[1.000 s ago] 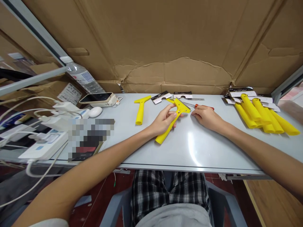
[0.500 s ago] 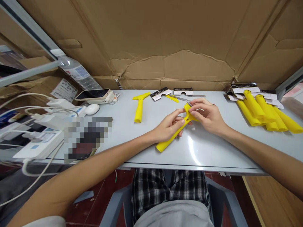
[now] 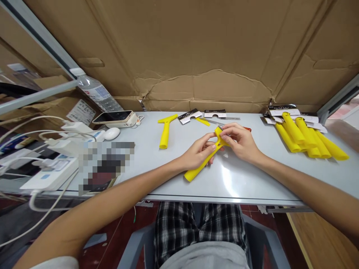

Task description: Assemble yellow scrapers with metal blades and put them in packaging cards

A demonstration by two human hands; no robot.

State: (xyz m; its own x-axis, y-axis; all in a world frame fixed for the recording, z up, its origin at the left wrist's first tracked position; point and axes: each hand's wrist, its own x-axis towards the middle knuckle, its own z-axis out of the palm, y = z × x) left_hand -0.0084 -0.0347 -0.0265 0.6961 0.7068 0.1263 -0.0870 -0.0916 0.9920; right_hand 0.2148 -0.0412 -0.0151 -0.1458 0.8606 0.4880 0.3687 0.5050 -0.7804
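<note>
My left hand (image 3: 198,152) is wrapped round the handle of a yellow T-shaped scraper (image 3: 198,170), which tilts up and right above the table. At its head my right hand (image 3: 240,141) pinches with thumb and fingertips. A thin dark strip, perhaps a blade edge, shows at the head by the right fingertips; most of it is hidden. Behind the hands lie a small flat yellow piece (image 3: 203,121) and a thin metal strip (image 3: 232,118). Left of them a second yellow scraper (image 3: 165,136) lies on the table.
Two black-and-white cards (image 3: 214,113) lie at the back. Several yellow scrapers with cards (image 3: 307,138) are piled at the right. On the left are a phone (image 3: 112,117), a white mouse (image 3: 112,133), a power strip (image 3: 52,175) with cables, and a bottle (image 3: 98,91). Cardboard stands behind the table (image 3: 252,183).
The camera view has shifted slightly. Both hands stay on the scraper; the right fingertips have moved a little along its head. More of a red object shows behind the right hand.
</note>
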